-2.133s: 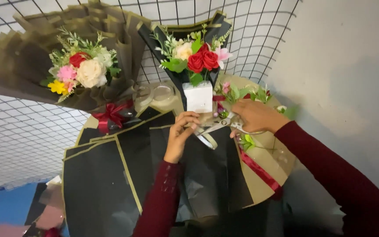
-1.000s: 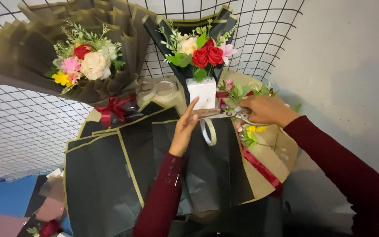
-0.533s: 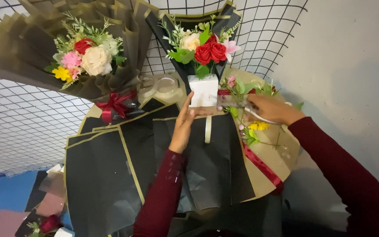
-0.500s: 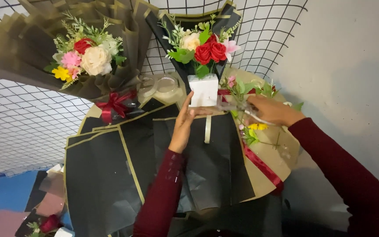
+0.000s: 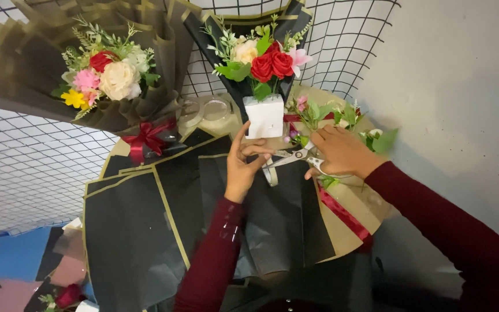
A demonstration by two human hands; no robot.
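While the ribbon [image 5: 270, 173] is hard to trace | left hand [image 5: 244, 164] seems to pinch it under the bouquet [image 5: 264, 69] | right hand [image 5: 342, 151] grips scissors [image 5: 293, 156], blades narrow.

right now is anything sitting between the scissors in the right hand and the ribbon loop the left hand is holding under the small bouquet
Nothing visible does. The scissors in the right hand point their blades straight at the pale ribbon loop by the left hand, with only black wrapping paper lying flat beneath. The small bouquet stands above, clear of the path.
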